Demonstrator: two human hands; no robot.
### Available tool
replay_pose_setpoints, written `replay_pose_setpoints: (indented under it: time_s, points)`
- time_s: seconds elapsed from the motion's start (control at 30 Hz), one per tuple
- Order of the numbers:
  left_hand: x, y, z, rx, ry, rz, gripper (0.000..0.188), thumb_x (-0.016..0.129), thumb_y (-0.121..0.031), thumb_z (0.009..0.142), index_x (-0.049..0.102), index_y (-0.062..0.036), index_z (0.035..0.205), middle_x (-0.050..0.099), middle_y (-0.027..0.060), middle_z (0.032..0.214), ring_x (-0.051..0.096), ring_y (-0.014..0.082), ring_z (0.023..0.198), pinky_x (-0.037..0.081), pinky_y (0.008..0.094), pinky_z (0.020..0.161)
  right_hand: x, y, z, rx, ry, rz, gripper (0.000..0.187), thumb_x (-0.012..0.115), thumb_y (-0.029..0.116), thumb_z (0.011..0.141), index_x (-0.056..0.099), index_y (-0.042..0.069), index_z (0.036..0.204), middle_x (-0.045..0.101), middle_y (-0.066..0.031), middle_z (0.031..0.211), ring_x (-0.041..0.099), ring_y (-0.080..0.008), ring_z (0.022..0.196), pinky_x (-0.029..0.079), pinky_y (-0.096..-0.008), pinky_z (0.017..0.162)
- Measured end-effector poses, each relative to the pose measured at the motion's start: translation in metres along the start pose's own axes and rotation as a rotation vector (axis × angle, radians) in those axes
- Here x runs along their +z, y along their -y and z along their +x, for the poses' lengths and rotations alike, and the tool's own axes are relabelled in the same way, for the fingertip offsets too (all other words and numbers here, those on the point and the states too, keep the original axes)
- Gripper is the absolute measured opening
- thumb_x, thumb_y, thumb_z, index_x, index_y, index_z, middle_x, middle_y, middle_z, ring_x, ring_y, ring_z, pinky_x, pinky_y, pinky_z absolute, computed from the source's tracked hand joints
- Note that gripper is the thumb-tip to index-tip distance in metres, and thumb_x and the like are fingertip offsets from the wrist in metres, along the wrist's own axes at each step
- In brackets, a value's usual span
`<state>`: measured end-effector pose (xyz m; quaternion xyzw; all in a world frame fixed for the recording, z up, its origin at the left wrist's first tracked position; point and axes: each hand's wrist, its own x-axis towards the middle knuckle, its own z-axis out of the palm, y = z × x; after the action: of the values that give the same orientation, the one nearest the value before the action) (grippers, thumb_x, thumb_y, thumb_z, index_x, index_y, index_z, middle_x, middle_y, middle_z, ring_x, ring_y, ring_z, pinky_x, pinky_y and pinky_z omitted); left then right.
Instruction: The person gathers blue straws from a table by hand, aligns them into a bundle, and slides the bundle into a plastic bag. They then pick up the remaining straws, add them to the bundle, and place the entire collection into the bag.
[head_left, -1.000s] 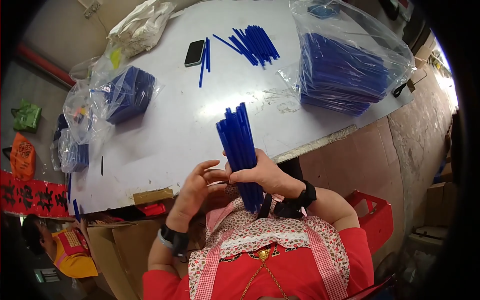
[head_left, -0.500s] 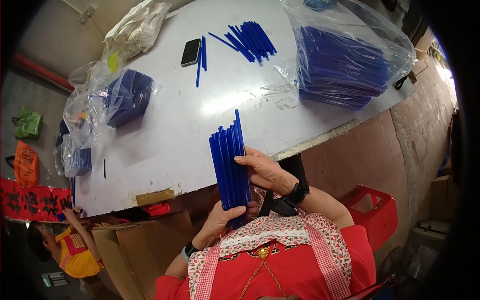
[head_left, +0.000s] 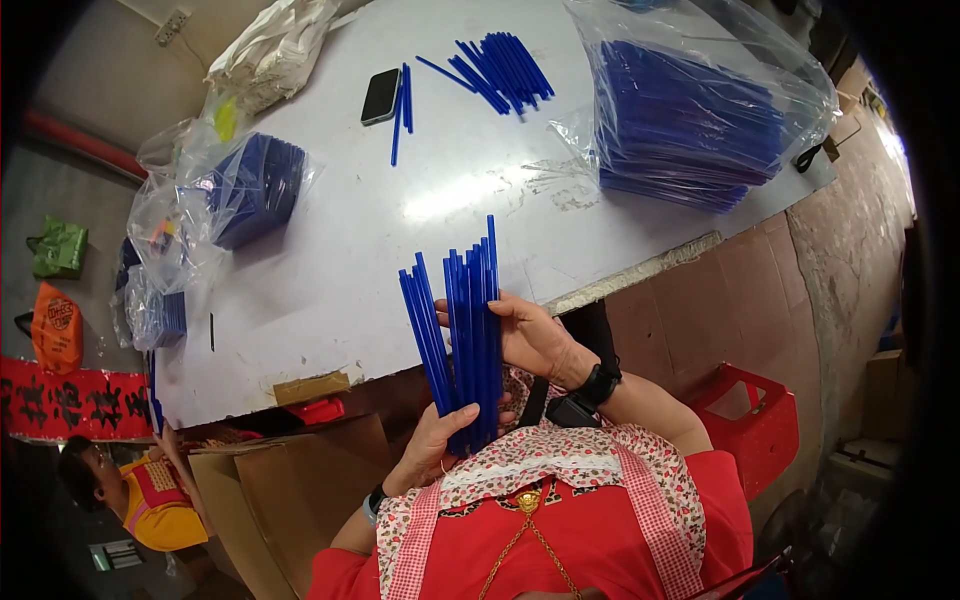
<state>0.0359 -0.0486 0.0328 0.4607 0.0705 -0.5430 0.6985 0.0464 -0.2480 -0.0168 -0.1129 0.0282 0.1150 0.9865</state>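
Observation:
A bundle of blue plastic tubes (head_left: 467, 345) stands upright between my hands at the table's near edge, split at its top into two groups with a gap. My left hand (head_left: 437, 440) is closed around the bundle's lower end, thumb across the front. Higher up, my right hand (head_left: 530, 338) grips the right-hand group, thumb at the front and fingertips coming out behind, in the gap. One tube at the right stands taller than the others. Farther off, a loose pile of blue tubes (head_left: 515, 70) lies on the table, and a few more tubes (head_left: 402, 112) lie beside a phone (head_left: 381, 97).
A large bag of blue tubes (head_left: 690, 125) fills the table's far right. Another bagged blue stack (head_left: 258, 190) sits at the left. Below the edge are a cardboard box (head_left: 300, 490) and a red plastic stool (head_left: 750, 425). A person in yellow (head_left: 165, 500) is at lower left.
The bundle has parted at the top: a left group now leans away from the rest. My right fingers show in the gap. The person at lower left has shifted.

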Motion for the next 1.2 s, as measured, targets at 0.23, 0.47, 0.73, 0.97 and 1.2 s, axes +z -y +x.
replay_pose_setpoints:
  time_s: [0.23, 0.47, 0.73, 0.97, 1.2]
  points:
    - [0.002, 0.001, -0.005, 0.004, -0.012, -0.048, 0.048, 0.06, -0.018, 0.091, 0.042, 0.0032, 0.131, 0.057, 0.0197, 0.122, 0.061, 0.028, 0.107, 0.054, 0.037, 0.088, -0.002, -0.003, -0.003, 0.005, 0.023, 0.08, 0.05, 0.039, 0.016, 0.092, 0.034, -0.006, 0.137, 0.038, -0.0267, 0.141, 0.037, -0.0374, 0.132, 0.033, -0.0483, 0.109]
    - [0.001, 0.005, -0.009, 0.013, -0.027, -0.111, 0.049, 0.061, -0.018, 0.091, 0.042, 0.0038, 0.131, 0.058, 0.0197, 0.12, 0.063, 0.0283, 0.104, 0.055, 0.037, 0.086, 0.0, -0.009, -0.004, 0.011, -0.001, 0.084, 0.052, 0.037, 0.018, 0.092, 0.033, -0.007, 0.137, 0.04, -0.0246, 0.14, 0.041, -0.0354, 0.13, 0.033, -0.0476, 0.109]
    - [-0.006, 0.009, 0.001, 0.052, -0.088, 0.028, 0.047, 0.069, -0.019, 0.084, 0.05, 0.003, 0.121, 0.063, 0.0145, 0.107, 0.064, 0.0217, 0.095, 0.055, 0.0339, 0.083, 0.008, -0.024, -0.008, 0.061, -0.036, -0.113, 0.05, 0.038, 0.018, 0.096, 0.028, -0.001, 0.142, 0.037, -0.0203, 0.144, 0.04, -0.0298, 0.131, 0.035, -0.0436, 0.108]
    - [-0.015, 0.007, 0.015, 0.073, 0.026, 0.221, 0.052, 0.076, -0.017, 0.076, 0.051, -0.0003, 0.118, 0.064, 0.0076, 0.094, 0.064, 0.019, 0.089, 0.053, 0.0334, 0.078, 0.031, -0.003, -0.006, -0.092, -0.065, -0.728, 0.058, 0.04, 0.029, 0.099, 0.019, 0.004, 0.147, 0.035, -0.0165, 0.146, 0.036, -0.0238, 0.133, 0.028, -0.039, 0.111]
    - [0.008, -0.014, 0.008, -0.011, 0.085, 0.518, 0.043, 0.077, -0.009, 0.073, 0.056, 0.001, 0.109, 0.065, 0.0071, 0.086, 0.062, 0.0137, 0.077, 0.05, 0.0288, 0.072, 0.028, 0.061, -0.015, -0.547, 0.083, -0.913, 0.06, 0.036, 0.043, 0.1, 0.03, 0.003, 0.143, 0.042, -0.0137, 0.142, 0.042, -0.0216, 0.128, 0.028, -0.037, 0.11]
